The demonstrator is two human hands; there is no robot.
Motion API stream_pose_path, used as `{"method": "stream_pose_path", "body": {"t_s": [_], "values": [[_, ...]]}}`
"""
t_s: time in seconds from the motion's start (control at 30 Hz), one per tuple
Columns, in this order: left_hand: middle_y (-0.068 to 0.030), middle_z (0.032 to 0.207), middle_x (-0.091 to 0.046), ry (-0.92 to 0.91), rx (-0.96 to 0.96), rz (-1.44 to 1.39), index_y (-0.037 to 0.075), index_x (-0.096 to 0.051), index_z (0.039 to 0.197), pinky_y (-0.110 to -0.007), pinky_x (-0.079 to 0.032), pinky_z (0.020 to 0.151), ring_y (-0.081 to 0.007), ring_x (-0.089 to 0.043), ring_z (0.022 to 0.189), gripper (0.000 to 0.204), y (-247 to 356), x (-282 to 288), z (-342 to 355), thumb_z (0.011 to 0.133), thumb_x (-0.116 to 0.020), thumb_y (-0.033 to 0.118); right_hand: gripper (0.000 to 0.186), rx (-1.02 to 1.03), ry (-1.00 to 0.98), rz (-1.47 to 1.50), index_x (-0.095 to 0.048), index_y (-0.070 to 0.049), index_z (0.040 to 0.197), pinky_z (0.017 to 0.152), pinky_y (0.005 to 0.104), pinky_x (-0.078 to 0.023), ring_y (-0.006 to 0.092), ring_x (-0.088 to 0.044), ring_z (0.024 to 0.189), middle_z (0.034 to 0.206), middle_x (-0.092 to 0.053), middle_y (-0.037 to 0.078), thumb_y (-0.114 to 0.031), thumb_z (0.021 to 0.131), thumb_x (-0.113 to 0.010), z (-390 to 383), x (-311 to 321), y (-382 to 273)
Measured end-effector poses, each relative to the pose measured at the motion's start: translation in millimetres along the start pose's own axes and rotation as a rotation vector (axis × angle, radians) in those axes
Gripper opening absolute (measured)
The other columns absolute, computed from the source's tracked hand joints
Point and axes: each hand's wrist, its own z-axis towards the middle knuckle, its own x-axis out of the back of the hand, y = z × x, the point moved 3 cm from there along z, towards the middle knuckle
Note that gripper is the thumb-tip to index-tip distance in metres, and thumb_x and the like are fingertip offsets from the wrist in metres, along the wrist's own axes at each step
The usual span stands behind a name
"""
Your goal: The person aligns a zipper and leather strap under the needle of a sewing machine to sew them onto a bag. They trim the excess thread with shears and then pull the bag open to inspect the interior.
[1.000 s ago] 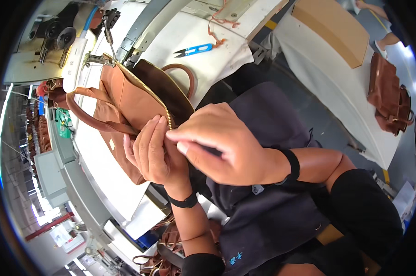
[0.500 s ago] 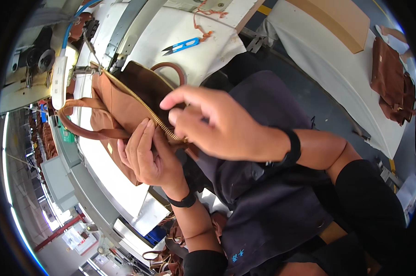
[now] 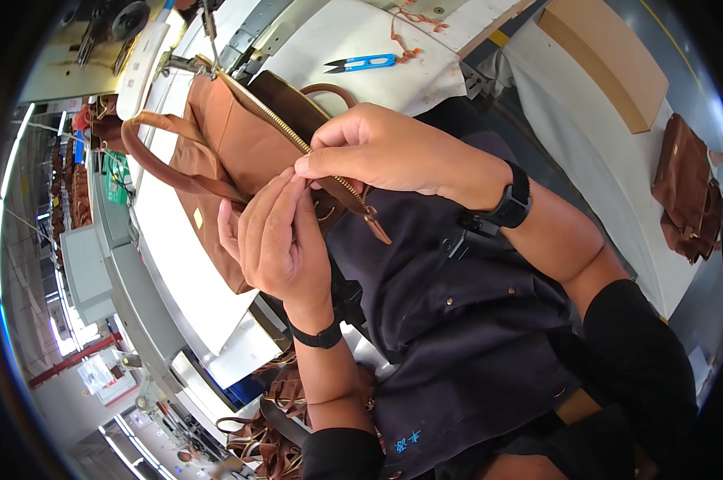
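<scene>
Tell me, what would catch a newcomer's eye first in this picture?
Two bare hands meet at the centre: the right hand pinches the brass zipper of a tan leather handbag, and the left hand touches the same spot from below. Beyond the bag, blue thread snips lie on the white table, and more brown bags sit on a white surface at far right.

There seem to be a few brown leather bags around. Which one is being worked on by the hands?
The tan handbag with the brass zipper, lying on the white table. Both hands, left hand and right hand, pinch its zipper end; the darker brown bags lie untouched far right.
</scene>
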Motion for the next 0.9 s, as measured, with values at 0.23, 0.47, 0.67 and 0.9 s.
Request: {"method": "stream_pose_path", "body": {"t_s": [0.23,0.47,0.67,0.9], "values": [[0.0017,0.102,-0.082,0.019,0.007,-0.007,0.015,-0.081,0.101,-0.041,-0.041,0.116,-0.0165,-0.076,0.102,0.018,-5.1,2.9,0.8,0.086,-0.084,0.006,0.030,0.061,0.026,0.079,-0.065,-0.006,0.085,0.061,0.0206,-0.038,-0.0008,-0.047,0.070,0.076,-0.057,-0.009,-0.024,0.109,-0.064,-4.6,-9.8,5.8],[-0.0033,0.139,-0.071,-0.172,0.013,0.139,0.014,-0.069,0.138,-0.051,-0.032,0.123,-0.0259,-0.062,0.136,0.055,-1.4,13.1,18.2,0.085,-0.083,0.013,0.029,0.191,0.093,0.136,-0.062,-0.007,0.086,0.054,0.0211,-0.034,-0.0003,-0.043,0.063,0.073,-0.054,-0.008,-0.025,0.109,-0.064,-3.2,-12.8,19.0],[-0.0114,0.164,-0.047,-0.545,0.056,0.210,0.007,-0.045,0.160,-0.060,-0.021,0.126,-0.0307,-0.042,0.154,0.086,-2.1,12.2,38.9,0.083,-0.078,0.024,0.025,0.313,0.165,0.152,-0.063,-0.003,0.093,0.070,0.0221,-0.043,0.0013,-0.050,0.083,0.115,-0.063,0.002,-0.022,0.109,-0.063,-6.1,-20.8,20.6],[-0.0217,0.161,-0.046,-0.540,0.059,0.111,-0.002,-0.039,0.160,-0.057,-0.028,0.123,-0.0382,-0.044,0.151,0.097,-7.0,6.1,56.2,0.077,-0.081,0.022,0.024,0.290,0.136,0.281,-0.064,0.001,0.089,0.071,0.0233,-0.044,0.0021,-0.051,0.084,0.154,-0.055,0.012,-0.014,0.108,-0.060,-3.8,-25.6,21.4]]}}
